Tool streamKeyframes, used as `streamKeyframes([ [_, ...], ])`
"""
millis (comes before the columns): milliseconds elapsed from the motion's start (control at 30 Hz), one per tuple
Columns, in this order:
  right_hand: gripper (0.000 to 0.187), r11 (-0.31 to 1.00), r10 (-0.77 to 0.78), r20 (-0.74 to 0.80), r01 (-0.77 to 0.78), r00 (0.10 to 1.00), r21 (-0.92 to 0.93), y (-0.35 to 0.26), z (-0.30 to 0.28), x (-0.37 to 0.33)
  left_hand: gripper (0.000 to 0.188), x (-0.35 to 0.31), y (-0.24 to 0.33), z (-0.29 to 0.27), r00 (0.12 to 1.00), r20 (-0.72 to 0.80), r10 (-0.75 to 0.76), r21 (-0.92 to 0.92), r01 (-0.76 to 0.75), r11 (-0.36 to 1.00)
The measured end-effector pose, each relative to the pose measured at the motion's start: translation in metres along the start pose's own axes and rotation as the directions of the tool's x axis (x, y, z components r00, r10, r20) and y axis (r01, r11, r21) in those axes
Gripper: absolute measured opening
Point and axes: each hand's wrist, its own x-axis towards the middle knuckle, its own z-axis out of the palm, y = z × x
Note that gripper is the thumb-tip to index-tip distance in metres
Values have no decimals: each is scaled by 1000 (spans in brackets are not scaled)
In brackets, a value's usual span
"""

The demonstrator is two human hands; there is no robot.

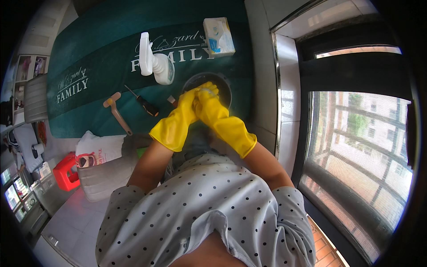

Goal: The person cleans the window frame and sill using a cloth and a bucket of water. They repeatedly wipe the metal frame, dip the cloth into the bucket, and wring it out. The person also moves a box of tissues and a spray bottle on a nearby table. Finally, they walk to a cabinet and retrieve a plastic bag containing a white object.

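Note:
Both of my hands wear long yellow rubber gloves and are pressed together over a dark round basin (228,90). My left hand (190,101) has its fingers curled against the other glove. My right hand (207,99) is closed too, lying partly over the left. A small greyish bit shows between the gloved fingers, but what they hold is too hidden to name. Just left of the left glove lies a small reddish-brown piece with a pale end (171,100). A screwdriver (144,103) with a black and orange handle rests farther left.
On the dark green tablecloth (102,58) stands a white spray bottle (162,69), with a pack of tissues (219,36) behind it to the right. A tan T-shaped tool (118,113) lies at left. Beside the table are a grey chair (104,175) and a red plastic container (66,171).

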Motion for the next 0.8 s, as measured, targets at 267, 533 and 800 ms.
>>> streamKeyframes([
  [267, 35, 954, 210, -142, -235, 967, -188, 42, 16, 40, 46, -13, -7, -8, 848, 304, 433, 876, -70, -478],
  [533, 31, 926, 133, 53, -105, 990, -363, 36, -11, 46, 54, -40, -11, 12, 822, -86, 563, 900, -178, 397],
  [800, 32, 989, -126, 44, 121, 991, 88, -23, -93, -13, 47, -71, -1, 47, 815, 148, 560, 985, -174, -7],
])
